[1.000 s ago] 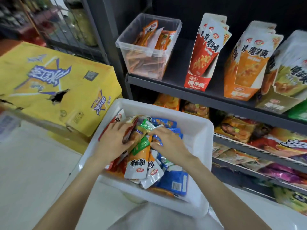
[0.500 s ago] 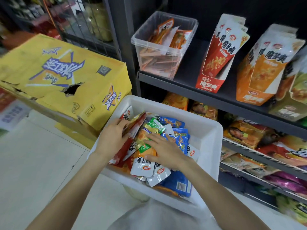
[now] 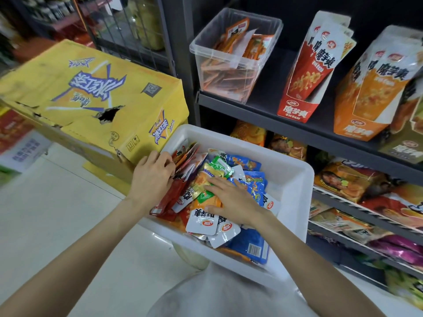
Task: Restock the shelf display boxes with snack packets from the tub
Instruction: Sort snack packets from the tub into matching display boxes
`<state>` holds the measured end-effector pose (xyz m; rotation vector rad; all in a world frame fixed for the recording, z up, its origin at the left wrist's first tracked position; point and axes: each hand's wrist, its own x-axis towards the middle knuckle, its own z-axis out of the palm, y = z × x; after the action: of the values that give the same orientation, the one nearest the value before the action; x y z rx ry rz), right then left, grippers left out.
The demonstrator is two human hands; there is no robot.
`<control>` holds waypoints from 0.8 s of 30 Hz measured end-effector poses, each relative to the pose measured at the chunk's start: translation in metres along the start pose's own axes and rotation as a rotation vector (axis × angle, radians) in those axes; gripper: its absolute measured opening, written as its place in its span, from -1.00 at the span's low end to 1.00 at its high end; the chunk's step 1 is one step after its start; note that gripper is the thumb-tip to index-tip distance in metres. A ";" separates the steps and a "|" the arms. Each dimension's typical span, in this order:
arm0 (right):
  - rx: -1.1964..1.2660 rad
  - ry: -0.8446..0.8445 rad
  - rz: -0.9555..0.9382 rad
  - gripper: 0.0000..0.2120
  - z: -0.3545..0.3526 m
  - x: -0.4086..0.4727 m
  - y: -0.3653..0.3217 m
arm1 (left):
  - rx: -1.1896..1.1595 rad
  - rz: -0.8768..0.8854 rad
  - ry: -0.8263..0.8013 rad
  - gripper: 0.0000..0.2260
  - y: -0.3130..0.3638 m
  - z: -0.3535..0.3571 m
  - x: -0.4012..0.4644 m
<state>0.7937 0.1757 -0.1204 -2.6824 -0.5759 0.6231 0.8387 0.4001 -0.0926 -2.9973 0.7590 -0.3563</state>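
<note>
— White plastic tub (image 3: 295, 186) closest in, right? What's in it?

— Heaped snack packets (image 3: 206, 221): white-ended ones nearest, blue on the right, red ones at the left, a green one (image 3: 218, 165) near the top of the pile.

— And the hands?

— Both are in the tub. The left hand (image 3: 152, 177) sits at the left wall with its fingers curled round a bunch of red packets (image 3: 177, 191) standing on edge. The right hand (image 3: 231, 197) lies flat on the heap, fingers straight and slightly spread, pressing on orange and blue packets — gripping nothing.

— Beyond the tub?

— To the left, a torn yellow carton (image 3: 91, 92), just beside the tub's far corner. To the right, the dark shelf (image 3: 263, 106): a clear bin (image 3: 231, 58) of orange packets, then a red display box (image 3: 306, 83) and an orange display box (image 3: 366, 106), both standing upright with packets in them. Lower shelves hold larger bags, somewhat blurred.
</note>
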 end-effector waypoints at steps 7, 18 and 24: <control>0.282 0.439 0.009 -0.47 -0.023 -0.014 -0.009 | -0.571 -0.168 0.129 -0.94 0.015 -0.030 0.015; -0.223 0.954 -0.166 -0.64 -0.072 -0.034 0.005 | -1.590 -0.674 -0.116 -0.92 0.058 -0.058 0.055; 1.050 0.855 0.184 -0.94 -0.094 -0.044 0.004 | -1.541 -0.564 -0.068 -0.67 0.071 -0.077 0.063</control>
<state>0.8036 0.1320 -0.0271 -1.7161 0.2138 -0.2055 0.8422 0.3102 -0.0097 -4.5615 0.0153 0.7168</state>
